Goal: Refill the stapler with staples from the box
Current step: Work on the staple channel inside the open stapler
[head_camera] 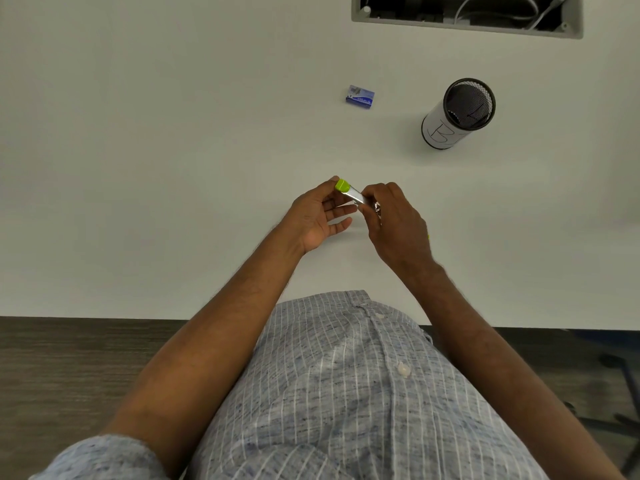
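Nearest you, at six o'clock, your blue-grey striped shirt point(346, 393) fills the lower frame, with dark wood-grain floor point(69, 368) showing to its left at eight o'clock and part of a dark chair base point(620, 414) at four o'clock. Beyond the shirt the white table point(138, 202) spreads across the whole view, plain and matte. Just above the centre your two hands meet over it: your left hand point(320, 216) pinches the lime-green end of the stapler point(351, 192) between thumb and forefinger, its other fingers loosely extended, while your right hand point(394, 220) curls its fingers around the shiny metal part of the stapler from the other side. The stapler is held off the surface, tilted. Farther out, toward twelve o'clock, the small blue staple box point(360, 97) lies flat on the table, well apart from your hands. At one o'clock stands a black mesh pen cup point(457, 114) wrapped in white paper with handwriting. At the far edge, a grey-framed cable cutout point(467, 15) shows wires inside.
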Available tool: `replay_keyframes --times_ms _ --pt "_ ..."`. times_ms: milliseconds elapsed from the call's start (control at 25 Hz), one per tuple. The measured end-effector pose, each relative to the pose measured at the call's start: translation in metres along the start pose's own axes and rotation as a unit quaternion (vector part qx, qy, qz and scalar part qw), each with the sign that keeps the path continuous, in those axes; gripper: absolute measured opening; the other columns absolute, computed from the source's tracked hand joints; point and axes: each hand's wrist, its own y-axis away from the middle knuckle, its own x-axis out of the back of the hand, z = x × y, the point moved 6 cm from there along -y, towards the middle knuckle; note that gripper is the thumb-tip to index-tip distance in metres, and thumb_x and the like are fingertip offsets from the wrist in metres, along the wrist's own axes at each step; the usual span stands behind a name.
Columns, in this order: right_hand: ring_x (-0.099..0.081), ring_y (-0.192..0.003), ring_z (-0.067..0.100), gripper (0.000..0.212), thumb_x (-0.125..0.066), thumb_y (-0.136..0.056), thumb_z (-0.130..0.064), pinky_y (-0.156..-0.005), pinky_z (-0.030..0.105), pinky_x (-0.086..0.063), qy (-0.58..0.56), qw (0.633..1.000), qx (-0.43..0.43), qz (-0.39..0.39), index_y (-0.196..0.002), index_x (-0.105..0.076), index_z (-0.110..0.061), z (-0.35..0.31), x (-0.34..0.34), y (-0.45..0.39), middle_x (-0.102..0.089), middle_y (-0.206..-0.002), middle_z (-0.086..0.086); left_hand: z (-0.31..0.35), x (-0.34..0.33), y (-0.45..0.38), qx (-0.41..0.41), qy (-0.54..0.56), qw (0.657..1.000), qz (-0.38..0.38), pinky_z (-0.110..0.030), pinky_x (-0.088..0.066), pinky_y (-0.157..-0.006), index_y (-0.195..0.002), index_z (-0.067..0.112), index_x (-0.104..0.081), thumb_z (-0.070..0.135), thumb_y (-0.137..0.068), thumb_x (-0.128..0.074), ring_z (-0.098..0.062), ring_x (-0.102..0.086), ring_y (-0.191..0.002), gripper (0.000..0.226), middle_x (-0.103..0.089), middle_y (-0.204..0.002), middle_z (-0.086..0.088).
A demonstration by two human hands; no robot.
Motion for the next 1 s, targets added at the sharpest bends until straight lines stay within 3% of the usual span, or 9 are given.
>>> replay_keyframes --times_ms 160,400,640,1000 --pt "-0.061 -0.084 0.018 0.015 -0.063 -0.101 -0.024 -0.069 0.036 -0.055 -0.018 1.0 -0.009 -0.004 -0.114 -0.062 -0.016 0.0027 -0.0003 -0.0024 -0.061 -0.108 0.001 0.0 -0.0007 0.0021 -0.013 -0.026 0.999 0.015 -0.039 -0.058 -0.081 -0.103 0.015 -0.073 0.046 -0.095 -0.064 -0.023 -0.074 -0.09 0.034 -0.078 -0.094 -0.005" --pt "-0.06 -0.084 0.014 0.02 -0.061 -0.102 -0.031 -0.07 0.032 -0.056 -0.054 0.998 -0.028 0.016 -0.114 -0.062 -0.014 0.0033 -0.0006 -0.0023 -0.062 -0.109 0.001 0.0043 -0.0061 0.0041 -0.018 0.03 0.999 0.015 -0.038 -0.058 -0.078 -0.101 0.014 -0.071 0.038 -0.094 -0.069 -0.022 -0.073 -0.089 0.025 -0.076 -0.092 -0.006" --pt "-0.06 -0.085 0.015 0.017 -0.065 -0.1 -0.027 -0.072 0.034 -0.057 -0.053 0.998 -0.037 0.016 -0.112 -0.062 -0.016 0.0053 0.0024 -0.0036 -0.062 -0.108 0.0 0.0015 -0.006 0.0038 -0.023 0.001 0.999 0.026 -0.037 -0.057 -0.08 -0.1 0.015 -0.072 0.044 -0.094 -0.066 -0.023 -0.073 -0.089 0.03 -0.077 -0.093 -0.004" --pt "-0.062 -0.084 0.017 0.02 -0.066 -0.099 -0.028 -0.071 0.037 -0.059 -0.074 0.996 -0.037 0.023 -0.113 -0.062 -0.015 0.0046 -0.0006 -0.0012 -0.063 -0.108 0.001 -0.0005 -0.0095 0.0064 -0.009 0.048 0.999 0.009 -0.037 -0.053 -0.087 -0.104 0.015 -0.071 0.039 -0.093 -0.069 -0.019 -0.071 -0.091 0.026 -0.077 -0.092 -0.003"
